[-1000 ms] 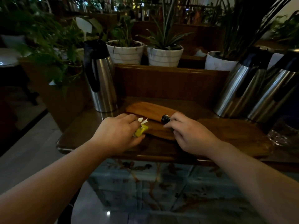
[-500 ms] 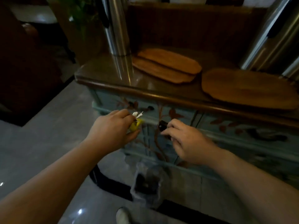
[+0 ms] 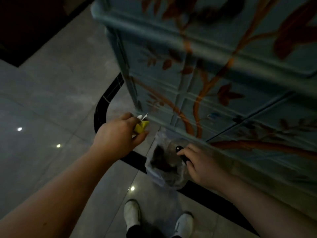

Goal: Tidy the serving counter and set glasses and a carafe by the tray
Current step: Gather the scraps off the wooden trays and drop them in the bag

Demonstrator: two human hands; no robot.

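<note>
My left hand (image 3: 118, 134) is closed around a crumpled yellow and white wrapper (image 3: 141, 126), held just left of and above a bin lined with a clear plastic bag (image 3: 164, 167) on the floor. My right hand (image 3: 200, 164) pinches a small black object (image 3: 179, 149) over the bin's right rim. Dark waste lies inside the bag. The counter top, trays, glasses and carafes are out of view.
The painted blue cabinet front (image 3: 214, 74) with orange branches and leaves fills the upper right, close to both hands. Grey glossy floor tiles (image 3: 51, 100) with a curved black inlay (image 3: 106, 100) spread to the left. My white shoes (image 3: 132, 213) stand below the bin.
My view has swung down from the counter top to the floor. Both hands, holding the same items, have dropped from the counter edge to the bin.
</note>
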